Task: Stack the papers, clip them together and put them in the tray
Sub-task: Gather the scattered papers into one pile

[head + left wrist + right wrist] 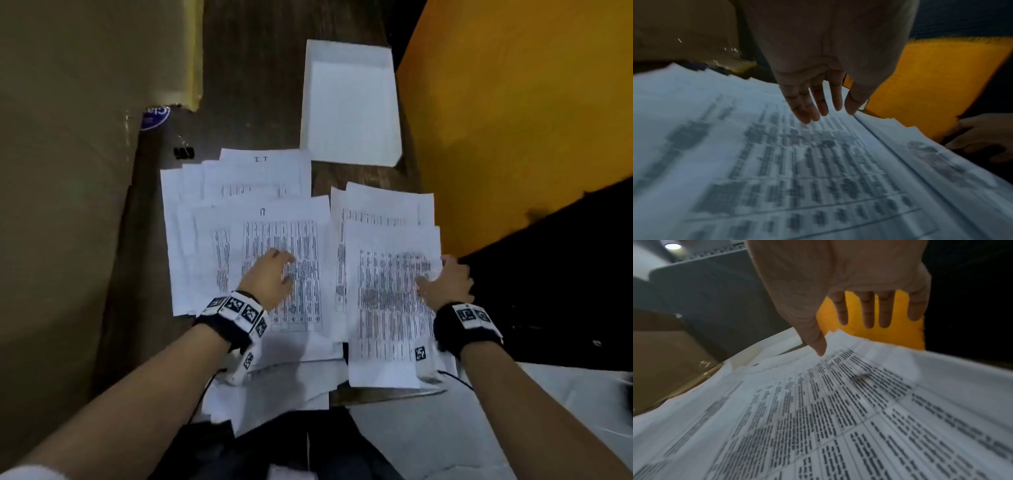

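Printed sheets lie spread in two loose piles on a dark wooden table (246,68). My left hand (286,270) is over the left pile (253,219), fingers straight and spread, fingertips (807,116) just at the top sheet (777,162). My right hand (435,274) is at the right edge of the right pile (383,308). Its thumb (819,347) rests on the top sheet (838,418), while its fingers (869,313) reach straight out past the paper's edge. A white tray (387,68) stands empty beyond the papers. A black binder clip (184,152) lies at the far left of the sheets.
A large cardboard box (68,171) bounds the table on the left, with a round blue sticker (154,118) at its corner. An orange panel (513,102) rises on the right, dark below it. More white sheets (479,428) lie near my body.
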### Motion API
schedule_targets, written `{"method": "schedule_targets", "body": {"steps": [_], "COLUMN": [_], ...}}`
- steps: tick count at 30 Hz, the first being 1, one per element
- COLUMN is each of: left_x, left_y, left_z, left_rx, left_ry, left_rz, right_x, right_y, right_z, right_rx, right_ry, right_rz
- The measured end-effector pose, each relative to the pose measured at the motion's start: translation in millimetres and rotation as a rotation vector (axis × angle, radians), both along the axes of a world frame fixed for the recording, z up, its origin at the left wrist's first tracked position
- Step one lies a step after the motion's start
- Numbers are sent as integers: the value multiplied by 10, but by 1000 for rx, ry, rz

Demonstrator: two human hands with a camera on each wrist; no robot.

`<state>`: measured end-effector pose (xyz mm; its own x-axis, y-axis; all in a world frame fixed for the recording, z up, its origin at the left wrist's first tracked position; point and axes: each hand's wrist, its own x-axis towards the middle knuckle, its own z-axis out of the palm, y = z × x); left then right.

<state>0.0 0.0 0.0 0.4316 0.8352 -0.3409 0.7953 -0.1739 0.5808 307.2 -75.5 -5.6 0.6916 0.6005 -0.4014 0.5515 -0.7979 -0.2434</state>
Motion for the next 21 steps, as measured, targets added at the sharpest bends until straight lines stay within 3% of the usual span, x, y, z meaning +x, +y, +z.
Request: {"method": "schedule_targets", "body": {"steps": [5,9,17,21], "left_x": [607,918,1130,1120], "left_y": [-74,-40,8,-4], "left_z": [-157,-266,-319,-336], "left_rx": [-211,-351,-372,-374], "left_ry": [-233,-246,-222,-340], "left_rz": [173,315,268,253], "right_x": [88,123,173,212], "right_y": [-2,21,12,-42], "right_z": [-248,-312,-465,-374], "right_rx": [138,231,356,364], "right_ry": [109,217,536,533], "right_rz": [-186,-266,-292,-306]}}
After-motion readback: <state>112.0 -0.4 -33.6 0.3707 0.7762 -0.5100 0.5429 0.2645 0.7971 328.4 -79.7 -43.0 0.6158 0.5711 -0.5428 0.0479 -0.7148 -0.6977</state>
